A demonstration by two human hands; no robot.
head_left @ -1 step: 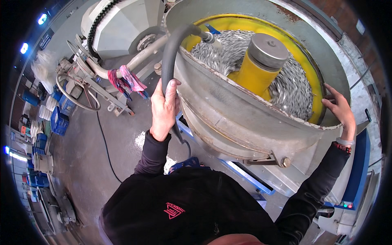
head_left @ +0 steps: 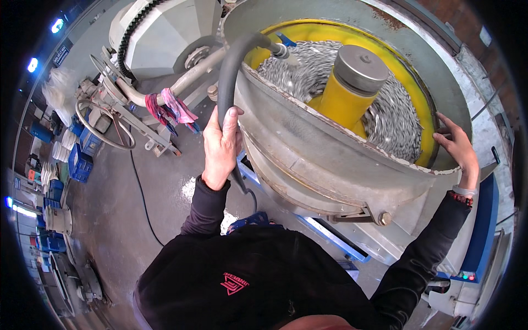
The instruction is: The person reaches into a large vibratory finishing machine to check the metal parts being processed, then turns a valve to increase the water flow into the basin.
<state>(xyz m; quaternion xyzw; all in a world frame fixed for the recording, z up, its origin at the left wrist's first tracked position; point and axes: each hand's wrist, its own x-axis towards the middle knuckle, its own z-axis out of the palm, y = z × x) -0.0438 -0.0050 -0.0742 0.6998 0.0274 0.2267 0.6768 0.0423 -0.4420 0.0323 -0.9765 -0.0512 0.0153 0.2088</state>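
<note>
My left hand (head_left: 221, 144) is closed around a thick dark grey hose (head_left: 226, 82). The hose arches over the rim of a large round metal tub (head_left: 308, 140), and its metal end fitting (head_left: 280, 50) points down inside. Small silvery metal pieces (head_left: 393, 129) fill the tub's yellow-lined trough (head_left: 426, 135), blurred by motion. From the middle rises a yellow column (head_left: 344, 102) with a grey metal cap (head_left: 361, 66). My right hand (head_left: 456, 142) rests at the tub's right rim, holding nothing, with its fingers stretched out and the thumb apart.
A pale faceted drum machine (head_left: 165, 33) stands at the far left. Pink and red cloths (head_left: 171, 107) are tied on a pipe (head_left: 195, 77). A thin black cable (head_left: 140, 184) crosses the floor. Blue crates (head_left: 80, 163) line the left side. A blue-edged panel with lit buttons (head_left: 467, 277) is at lower right.
The blurred pattern of the metal pieces in the trough differs slightly. Both hands and the hose have stayed where they were.
</note>
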